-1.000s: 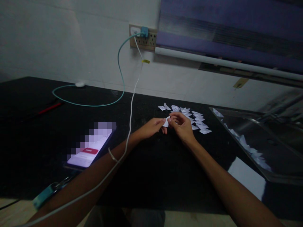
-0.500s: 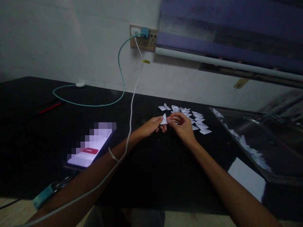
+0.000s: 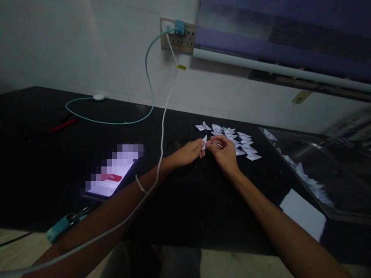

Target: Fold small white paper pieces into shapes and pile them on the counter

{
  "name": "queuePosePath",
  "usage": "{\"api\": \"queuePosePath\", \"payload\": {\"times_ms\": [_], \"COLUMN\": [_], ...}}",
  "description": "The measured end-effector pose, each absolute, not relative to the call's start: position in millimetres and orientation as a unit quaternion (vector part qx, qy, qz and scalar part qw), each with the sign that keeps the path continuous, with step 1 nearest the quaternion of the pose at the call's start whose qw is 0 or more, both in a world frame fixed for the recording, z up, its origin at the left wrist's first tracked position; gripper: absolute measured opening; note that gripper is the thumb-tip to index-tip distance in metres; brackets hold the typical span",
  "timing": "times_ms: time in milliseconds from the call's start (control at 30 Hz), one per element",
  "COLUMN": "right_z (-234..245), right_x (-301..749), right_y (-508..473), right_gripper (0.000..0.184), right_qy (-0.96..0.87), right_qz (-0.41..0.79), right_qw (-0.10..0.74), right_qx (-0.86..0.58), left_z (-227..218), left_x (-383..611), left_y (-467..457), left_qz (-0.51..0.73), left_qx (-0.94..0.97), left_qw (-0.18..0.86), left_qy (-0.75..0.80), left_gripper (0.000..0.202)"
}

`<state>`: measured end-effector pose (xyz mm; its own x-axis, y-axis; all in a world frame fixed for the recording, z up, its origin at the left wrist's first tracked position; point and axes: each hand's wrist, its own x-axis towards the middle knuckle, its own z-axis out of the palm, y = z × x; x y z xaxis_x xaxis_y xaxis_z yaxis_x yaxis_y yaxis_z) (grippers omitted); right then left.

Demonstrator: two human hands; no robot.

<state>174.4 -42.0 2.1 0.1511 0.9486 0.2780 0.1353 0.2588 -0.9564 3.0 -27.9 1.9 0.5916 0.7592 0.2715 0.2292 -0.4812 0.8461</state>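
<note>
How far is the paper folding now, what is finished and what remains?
Done, it seems: a cluster of small folded white paper pieces lies on the black table behind the hands. In hand: the left hand and right hand pinch one small white paper triangle. Possibly left: loose white paper scraps in the shiny metal tray at right and a flat white sheet near it.

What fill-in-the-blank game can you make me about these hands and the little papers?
1. The left hand and the right hand both pinch one small folded piece of white ____.
2. The lit phone lies on the black table on the person's ____ side.
3. The cable draped over the left forearm is ____ in colour.
Missing words: paper, left, white.
</note>
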Motion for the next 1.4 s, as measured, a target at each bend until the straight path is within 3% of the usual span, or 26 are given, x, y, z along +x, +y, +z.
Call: {"api": "queuePosePath", "payload": {"times_ms": [267, 533, 967, 1167, 1400], "right_z": [3.4, 9.8, 3.2, 3.2, 7.9], "right_x": [173.1, 176.8, 177.5, 177.1, 182.7], "right_y": [-44.1, -42.5, -40.1, -40.9, -40.4], "right_gripper": [0.038, 0.043, 0.037, 0.025, 0.025], "right_qy": [-0.512, -0.527, -0.544, -0.569, -0.595], "right_qz": [0.429, 0.461, 0.437, 0.435, 0.388], "right_qw": [0.563, 0.53, 0.532, 0.536, 0.542], "right_qx": [-0.486, -0.478, -0.48, -0.447, -0.449], "left_z": [-5.6, -7.0, 1.6, 8.6, 7.5], "left_x": [4.8, 7.3, 4.9, 4.8, 5.3], "left_y": [-23.9, -18.4, -26.3, -35.5, -30.2], "left_qz": [0.334, 0.339, 0.317, 0.31, 0.309], "left_qx": [0.8, 0.751, 0.806, 0.812, 0.772], "left_qw": [0.403, 0.485, 0.375, 0.359, 0.465], "left_qy": [0.294, 0.291, 0.33, 0.34, 0.305], "left_gripper": [0.035, 0.045, 0.043, 0.04, 0.048]}}
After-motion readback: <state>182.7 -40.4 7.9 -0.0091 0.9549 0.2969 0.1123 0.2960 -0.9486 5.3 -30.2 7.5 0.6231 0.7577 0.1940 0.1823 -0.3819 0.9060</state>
